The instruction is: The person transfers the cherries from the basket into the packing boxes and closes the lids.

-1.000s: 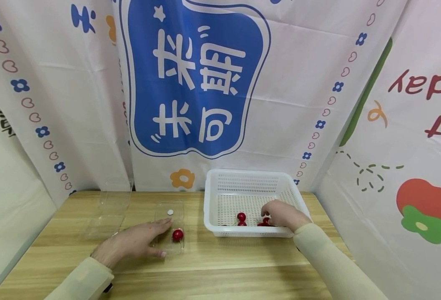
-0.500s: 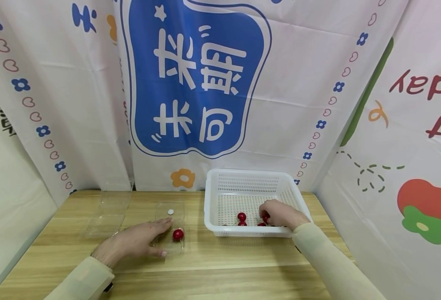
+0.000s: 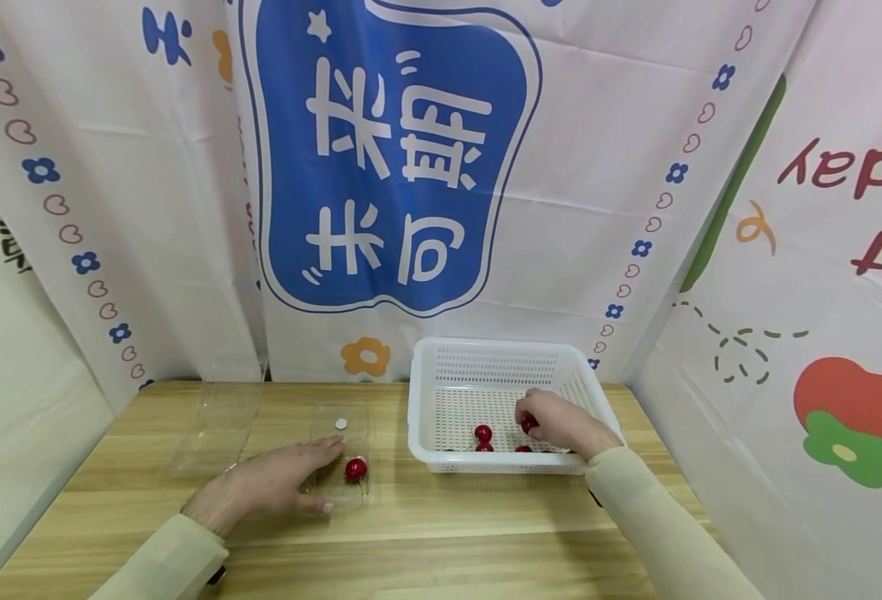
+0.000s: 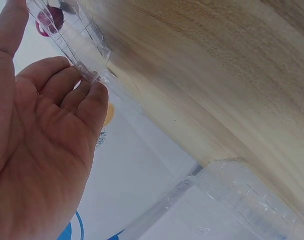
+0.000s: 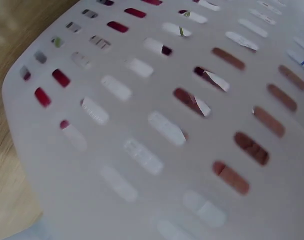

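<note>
In the head view a clear plastic box (image 3: 339, 493) lies on the table with one red cherry (image 3: 355, 469) and a small white disc (image 3: 341, 424) in it. My left hand (image 3: 272, 483) rests at its left side, fingers extended; the left wrist view shows the fingertips touching the clear box's edge (image 4: 76, 55). Inside the white basket (image 3: 422, 457), my right hand (image 3: 557, 423) pinches a red cherry (image 3: 528, 424) between curled fingers. More red cherries (image 3: 483, 433) lie on the basket floor. The basket wall (image 5: 71, 175) mostly blocks the right wrist view.
Another clear plastic container (image 3: 212, 442) stands open at the back left of the wooden table (image 3: 426, 542), its lid raised against the curtain. Printed curtains (image 3: 598, 167) rise behind the table and on both sides.
In the basket, my right hand has closed its fingers on a cherry and lifted it slightly up and to the left. My left hand has stayed where it was.
</note>
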A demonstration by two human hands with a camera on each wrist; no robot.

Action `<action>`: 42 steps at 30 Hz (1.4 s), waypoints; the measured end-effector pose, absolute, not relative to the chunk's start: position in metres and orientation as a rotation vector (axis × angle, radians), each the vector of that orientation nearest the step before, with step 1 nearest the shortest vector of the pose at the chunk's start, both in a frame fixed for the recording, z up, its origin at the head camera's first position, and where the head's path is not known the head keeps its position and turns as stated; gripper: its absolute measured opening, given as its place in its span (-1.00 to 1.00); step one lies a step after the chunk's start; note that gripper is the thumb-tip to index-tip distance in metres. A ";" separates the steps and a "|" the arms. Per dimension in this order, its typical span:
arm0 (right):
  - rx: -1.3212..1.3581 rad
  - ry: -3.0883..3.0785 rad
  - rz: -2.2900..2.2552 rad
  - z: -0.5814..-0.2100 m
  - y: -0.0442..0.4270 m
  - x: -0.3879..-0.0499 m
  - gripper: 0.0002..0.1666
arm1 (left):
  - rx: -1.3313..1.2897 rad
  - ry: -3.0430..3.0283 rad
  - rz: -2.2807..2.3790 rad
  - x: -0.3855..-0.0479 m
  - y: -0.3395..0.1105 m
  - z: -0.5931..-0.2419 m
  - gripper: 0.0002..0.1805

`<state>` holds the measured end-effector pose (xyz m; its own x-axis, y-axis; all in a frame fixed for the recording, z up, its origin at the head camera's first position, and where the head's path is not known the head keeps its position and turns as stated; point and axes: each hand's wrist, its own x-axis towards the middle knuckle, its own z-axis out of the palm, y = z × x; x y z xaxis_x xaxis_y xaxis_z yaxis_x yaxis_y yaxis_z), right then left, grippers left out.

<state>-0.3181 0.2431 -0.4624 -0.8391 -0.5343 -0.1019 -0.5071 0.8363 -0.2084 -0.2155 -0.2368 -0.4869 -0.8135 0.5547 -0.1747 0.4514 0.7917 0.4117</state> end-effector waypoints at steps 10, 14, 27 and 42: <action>-0.830 2.891 -0.345 -0.456 0.235 -0.314 -0.79 | 0.775 2.693 0.516 -0.216 -0.236 -0.488 0.13; -0.854 2.905 -0.378 -0.453 0.230 -0.312 -0.78 | 0.776 2.697 0.517 -0.216 -0.236 -0.488 0.14; -0.969 2.967 -0.383 -0.438 0.206 -0.296 -0.78 | 0.771 2.695 0.503 -0.217 -0.236 -0.488 0.14; -1.060 2.962 -0.428 -0.421 0.177 -0.277 -0.75 | 0.780 2.694 0.503 -0.217 -0.237 -0.490 0.14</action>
